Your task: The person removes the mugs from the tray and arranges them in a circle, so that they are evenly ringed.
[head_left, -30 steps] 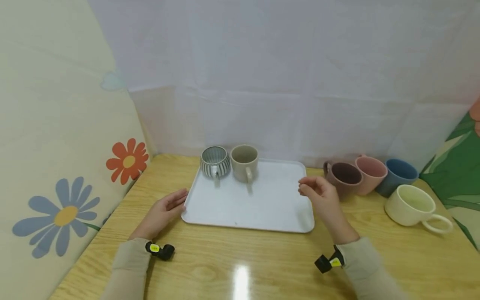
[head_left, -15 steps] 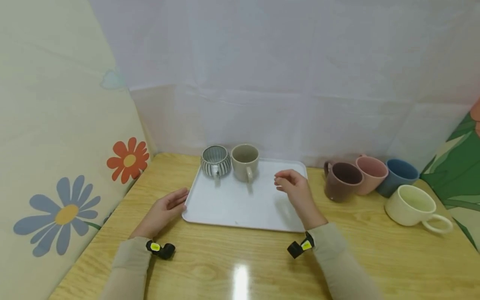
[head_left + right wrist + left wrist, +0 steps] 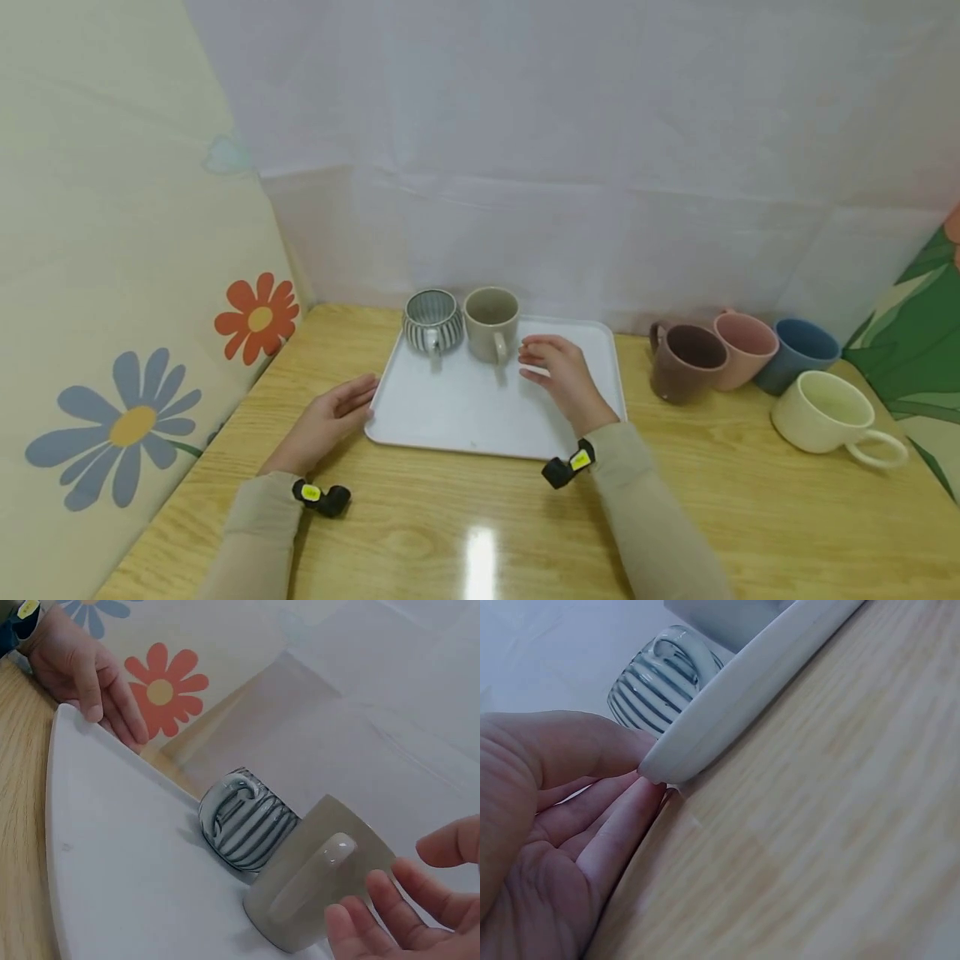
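Note:
A white tray point(image 3: 442, 417) lies on the table, bearing a grey-striped mug point(image 3: 432, 323) and a beige mug point(image 3: 489, 327) side by side at its back left. My left hand point(image 3: 330, 421) is at the tray's left edge; in the left wrist view its thumb and fingers point(image 3: 622, 817) pinch the rim near the front corner. Over the tray, my right hand point(image 3: 562, 379) has its fingers apart and holds nothing. Its fingertips are just right of the beige mug, whose handle points toward the front. In the right wrist view they overlap the mug's side.
Right of the tray stand a dark purple mug point(image 3: 686, 362), a pink mug point(image 3: 746, 348), a blue mug point(image 3: 801, 354) and a cream mug point(image 3: 821, 410) whose handle points right. A pale cloth point(image 3: 585, 167) hangs behind the wooden table point(image 3: 450, 525).
My right hand has moved left from beside the purple mug, across the tray to the beige mug, and its fingers have spread. The left hand stays at the tray edge.

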`<action>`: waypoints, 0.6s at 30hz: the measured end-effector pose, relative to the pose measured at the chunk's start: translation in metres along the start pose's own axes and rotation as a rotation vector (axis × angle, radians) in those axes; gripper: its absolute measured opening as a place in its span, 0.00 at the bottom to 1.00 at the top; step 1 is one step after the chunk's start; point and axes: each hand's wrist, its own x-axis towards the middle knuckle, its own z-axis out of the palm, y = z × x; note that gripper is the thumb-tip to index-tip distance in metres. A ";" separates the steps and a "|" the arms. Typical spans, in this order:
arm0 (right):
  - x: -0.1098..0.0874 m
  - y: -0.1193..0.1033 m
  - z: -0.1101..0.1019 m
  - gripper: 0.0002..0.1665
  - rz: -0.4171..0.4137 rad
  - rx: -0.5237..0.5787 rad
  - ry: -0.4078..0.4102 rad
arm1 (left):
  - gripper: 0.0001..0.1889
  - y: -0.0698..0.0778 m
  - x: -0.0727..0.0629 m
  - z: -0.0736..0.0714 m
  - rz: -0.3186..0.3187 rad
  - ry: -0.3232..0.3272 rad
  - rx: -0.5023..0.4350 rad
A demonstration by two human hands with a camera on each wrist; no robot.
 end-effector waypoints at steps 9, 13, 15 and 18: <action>0.010 0.014 0.019 0.14 0.052 -0.018 0.037 | 0.32 0.000 0.000 0.003 0.003 0.005 -0.005; 0.013 0.020 0.025 0.12 0.026 -0.062 0.052 | 0.32 0.001 0.000 0.003 -0.001 0.002 -0.008; 0.015 0.023 0.028 0.11 0.004 -0.094 0.058 | 0.32 0.001 0.000 0.001 -0.006 0.005 -0.012; 0.017 0.026 0.030 0.12 -0.021 -0.131 0.073 | 0.32 -0.001 0.000 0.001 -0.006 0.003 -0.009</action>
